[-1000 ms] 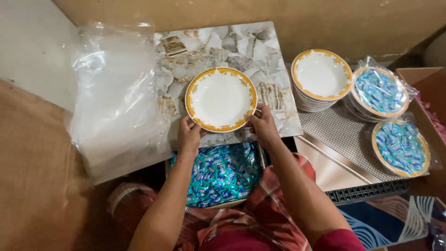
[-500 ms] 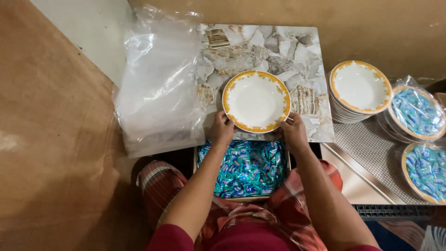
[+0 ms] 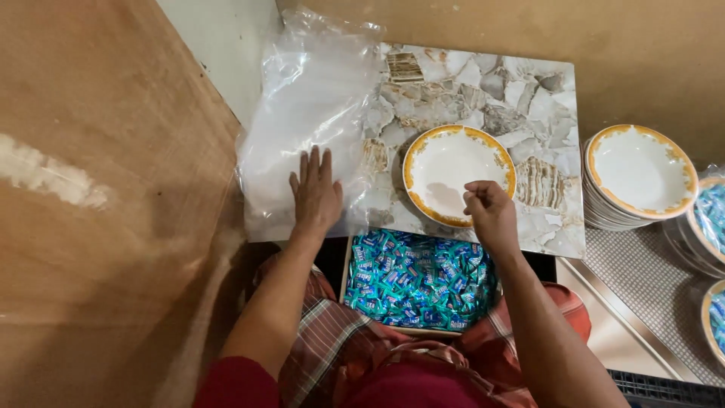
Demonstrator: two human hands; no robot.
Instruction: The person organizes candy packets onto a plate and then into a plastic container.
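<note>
My left hand (image 3: 316, 193) lies flat, fingers spread, on a pile of clear plastic bags (image 3: 310, 106) at the left of a stone-patterned board (image 3: 491, 83). A white bowl-shaped plate with a yellow rim (image 3: 451, 170) rests on that board. My right hand (image 3: 491, 213) hovers over the plate's near edge, its fingers curled; whether it holds anything I cannot tell. Below the board, on my lap, sits a box of blue wrapped candies (image 3: 419, 279).
A stack of the same yellow-rimmed plates (image 3: 638, 177) stands to the right on a mesh surface (image 3: 642, 264). Plates filled with blue candies and wrapped in plastic (image 3: 710, 219) show at the right edge. Brown cardboard (image 3: 98, 189) covers the left side.
My left hand left the plate's rim and moved left onto the plastic bags. My right hand let go of the rim and now hangs over the plate. The view shifted left.
</note>
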